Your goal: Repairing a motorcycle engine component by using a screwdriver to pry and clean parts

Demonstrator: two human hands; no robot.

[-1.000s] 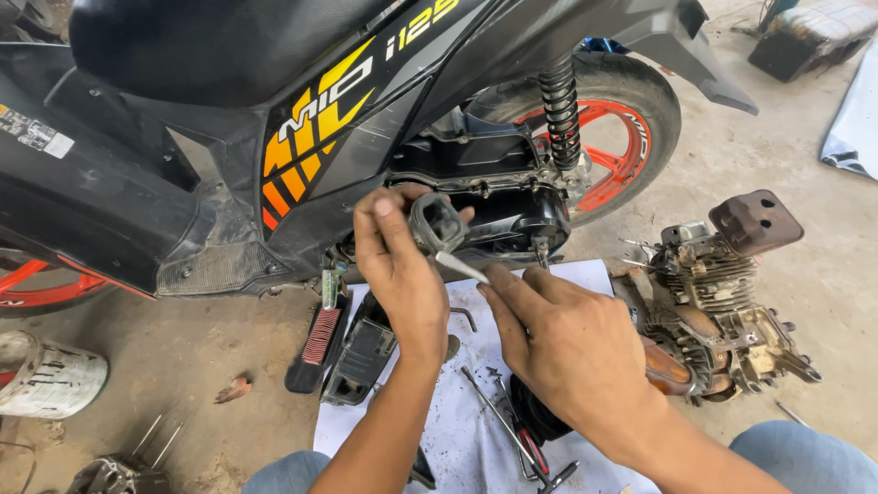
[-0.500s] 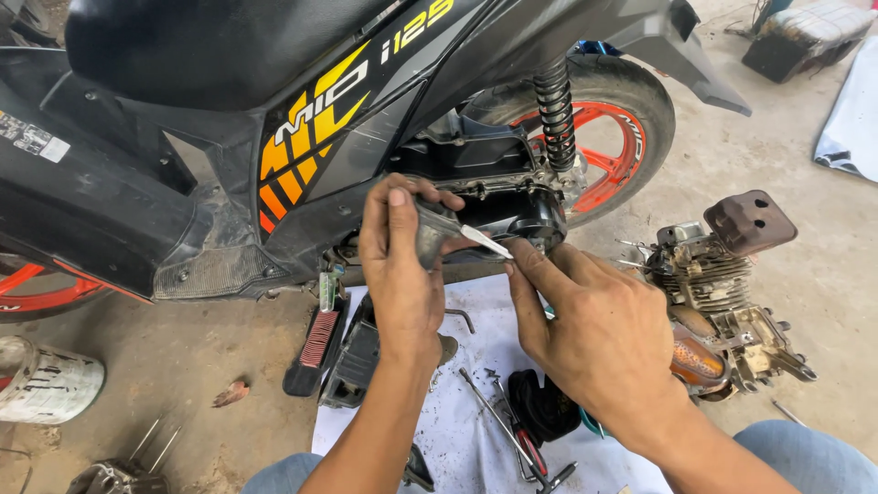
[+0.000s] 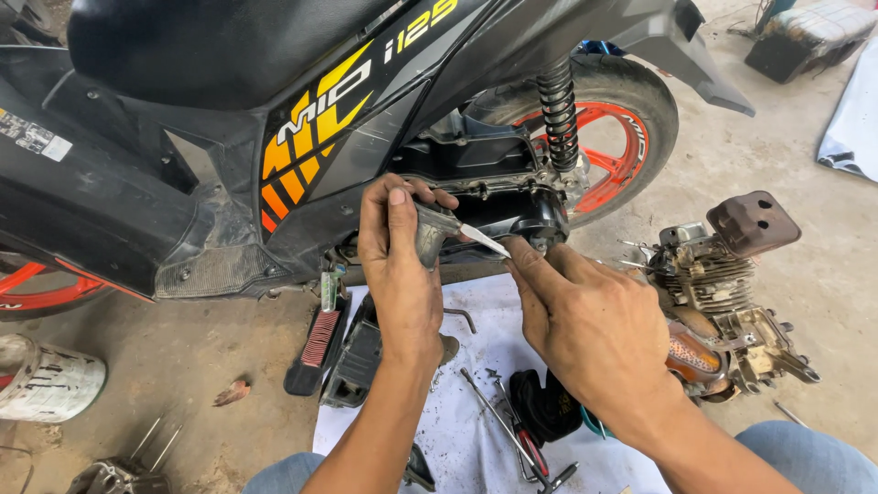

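My left hand [image 3: 399,263] grips a small grey metal part [image 3: 432,232] in front of the open side of a black scooter [image 3: 274,128]. My right hand [image 3: 585,329] pinches a thin white strip [image 3: 485,241] whose tip touches that part. Both hands hover just before the scooter's engine case [image 3: 498,197], left of the rear wheel [image 3: 622,137] with its orange rim and black shock spring [image 3: 558,110].
A white sheet [image 3: 476,402] on the concrete floor carries screwdrivers [image 3: 512,430], a black cover [image 3: 357,357] and a red-ribbed filter [image 3: 315,343]. A detached small engine [image 3: 722,284] lies at the right. A white tin [image 3: 46,384] stands at the left. My knees show at the bottom.
Both hands have risen slightly toward the engine case. The right hand has shifted right and now holds the strip by its end against the part.
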